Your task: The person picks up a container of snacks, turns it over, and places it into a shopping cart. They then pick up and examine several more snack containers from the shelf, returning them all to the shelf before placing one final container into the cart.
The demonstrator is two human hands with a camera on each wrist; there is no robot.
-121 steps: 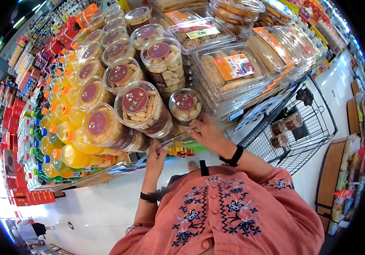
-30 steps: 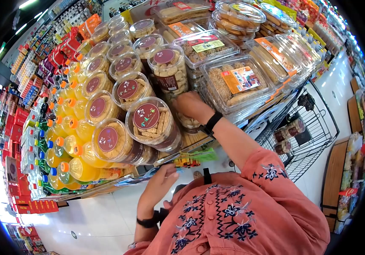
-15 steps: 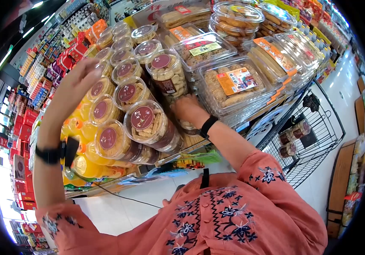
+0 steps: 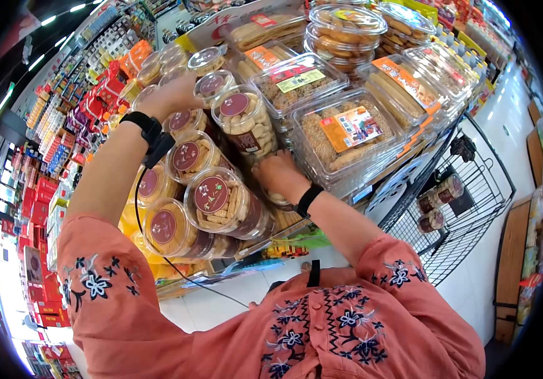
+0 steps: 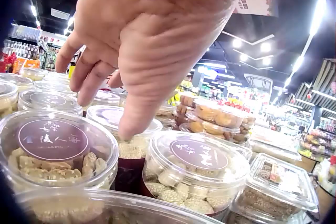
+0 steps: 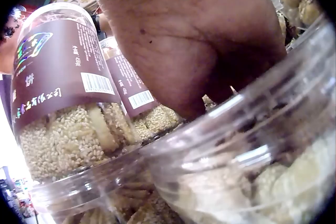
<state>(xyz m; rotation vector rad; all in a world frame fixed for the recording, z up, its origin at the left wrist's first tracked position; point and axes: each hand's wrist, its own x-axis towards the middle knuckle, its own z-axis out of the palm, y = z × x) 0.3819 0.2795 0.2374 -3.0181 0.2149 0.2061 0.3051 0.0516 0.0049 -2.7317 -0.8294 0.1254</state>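
Note:
My left hand (image 4: 169, 98) reaches over the back tubs. In the left wrist view its fingers point down among the lids, and the thumb tip overlaps the lid of a cookie tub (image 5: 123, 121). My right hand (image 4: 282, 175) is over a short cookie tub (image 4: 277, 199) at the front edge, its fingers curled down over the top, covering the lid. Fingertips are hidden in the right wrist view, behind a clear tub rim (image 6: 252, 129). Behind this hand rises a tall cookie tub (image 4: 244, 120); a front tub with a maroon label (image 4: 221, 199) stands to its left.
Stacked clear pastry boxes (image 4: 347, 136) fill the right of the display. Orange drink bottles (image 4: 161, 270) stand at its left. A wire shopping cart (image 4: 467, 208) holding several tubs (image 4: 442, 191) is at the right. A cable (image 4: 208, 287) hangs from the left wrist.
My left hand has risen from the front edge, swung left and gone over the back tubs. The right hand has gone from the front edge onto the short cookie tub and stayed there.

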